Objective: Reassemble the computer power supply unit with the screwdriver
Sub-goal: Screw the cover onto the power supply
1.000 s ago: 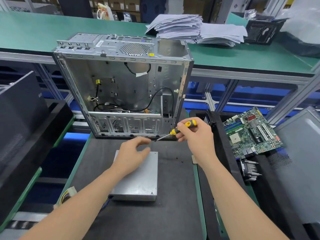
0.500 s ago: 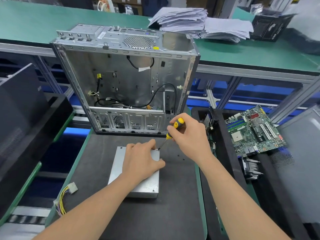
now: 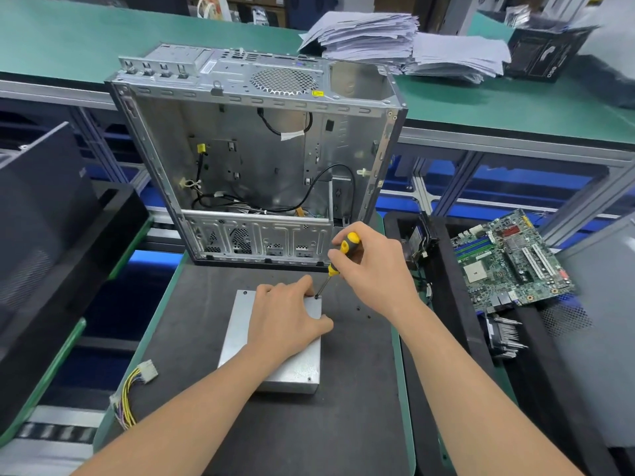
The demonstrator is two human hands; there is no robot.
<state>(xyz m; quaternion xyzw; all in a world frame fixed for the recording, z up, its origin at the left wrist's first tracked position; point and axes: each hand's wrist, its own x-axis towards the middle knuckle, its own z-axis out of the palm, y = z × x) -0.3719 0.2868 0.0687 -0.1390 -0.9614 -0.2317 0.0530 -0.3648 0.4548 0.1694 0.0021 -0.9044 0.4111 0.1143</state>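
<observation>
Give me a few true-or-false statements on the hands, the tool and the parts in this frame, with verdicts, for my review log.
1. The right hand holds a yellow-and-black screwdriver. True.
2. The left hand rests on top of the power supply unit. True.
3. The screwdriver tip is at the unit's near left corner. False: it meets the far right corner, beside the left fingertips.
4. The motherboard is mounted inside the computer case. False: it lies outside, to the right of the case, which shows only cables inside.
5. A paper stack sits on the green bench behind the case. True.
</observation>
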